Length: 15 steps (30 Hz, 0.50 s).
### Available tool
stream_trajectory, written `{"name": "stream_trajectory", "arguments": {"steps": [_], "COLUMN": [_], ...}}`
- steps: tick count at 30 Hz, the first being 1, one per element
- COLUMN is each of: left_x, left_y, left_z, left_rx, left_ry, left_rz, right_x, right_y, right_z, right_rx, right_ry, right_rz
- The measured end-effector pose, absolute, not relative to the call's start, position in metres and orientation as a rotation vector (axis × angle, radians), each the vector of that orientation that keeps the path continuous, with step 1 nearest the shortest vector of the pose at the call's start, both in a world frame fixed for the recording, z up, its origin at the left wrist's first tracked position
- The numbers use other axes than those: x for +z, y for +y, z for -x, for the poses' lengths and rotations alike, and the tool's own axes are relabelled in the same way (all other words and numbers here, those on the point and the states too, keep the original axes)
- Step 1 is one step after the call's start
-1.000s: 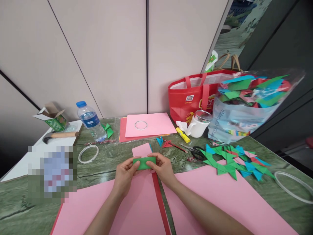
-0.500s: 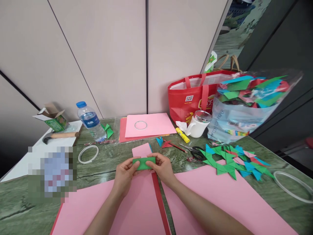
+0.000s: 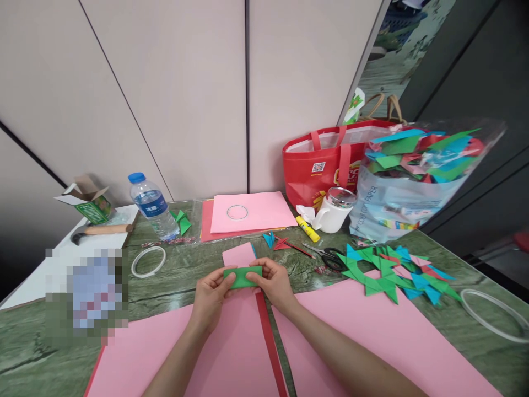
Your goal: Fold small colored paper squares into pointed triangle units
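Observation:
A small folded green paper strip [image 3: 243, 277] is pinched between my two hands just above the table. My left hand [image 3: 210, 298] grips its left end and my right hand [image 3: 273, 284] grips its right end. Under my hands lie large pink paper sheets [image 3: 231, 353] and a red paper strip [image 3: 270, 342]. A small pink paper piece [image 3: 238, 255] lies just beyond the green strip.
Green marble table [image 3: 182, 275]. Water bottle [image 3: 151, 205], white ring [image 3: 149, 261], pink sheet stack [image 3: 248, 212], glue stick [image 3: 308, 229], scissors [image 3: 326, 255], white mug [image 3: 333, 212], red bag [image 3: 326, 165], plastic bag of folded paper [image 3: 409, 176], pile of folded paper shapes [image 3: 392, 273], hammer [image 3: 99, 230], small box [image 3: 86, 198].

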<state>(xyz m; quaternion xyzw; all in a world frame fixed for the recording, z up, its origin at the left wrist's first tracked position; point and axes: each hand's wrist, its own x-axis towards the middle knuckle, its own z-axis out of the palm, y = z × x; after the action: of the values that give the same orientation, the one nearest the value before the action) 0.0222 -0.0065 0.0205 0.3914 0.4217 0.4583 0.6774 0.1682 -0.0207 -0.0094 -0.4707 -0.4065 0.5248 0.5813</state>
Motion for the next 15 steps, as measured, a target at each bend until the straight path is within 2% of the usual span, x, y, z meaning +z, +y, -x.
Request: {"name": "stream_trajectory", "arguments": {"steps": [15], "left_x": [0.0195], "left_y": [-0.0076], "left_z": [-0.0221], "left_rx": [0.964], "left_ry": [0.962], "left_rz": [-0.954], "right_x": [-0.0092], "right_y": [-0.0176], "right_z": [-0.1722], "right_rx": [1.031], "right_ry": [-1.279], "right_rz": [1.132]}}
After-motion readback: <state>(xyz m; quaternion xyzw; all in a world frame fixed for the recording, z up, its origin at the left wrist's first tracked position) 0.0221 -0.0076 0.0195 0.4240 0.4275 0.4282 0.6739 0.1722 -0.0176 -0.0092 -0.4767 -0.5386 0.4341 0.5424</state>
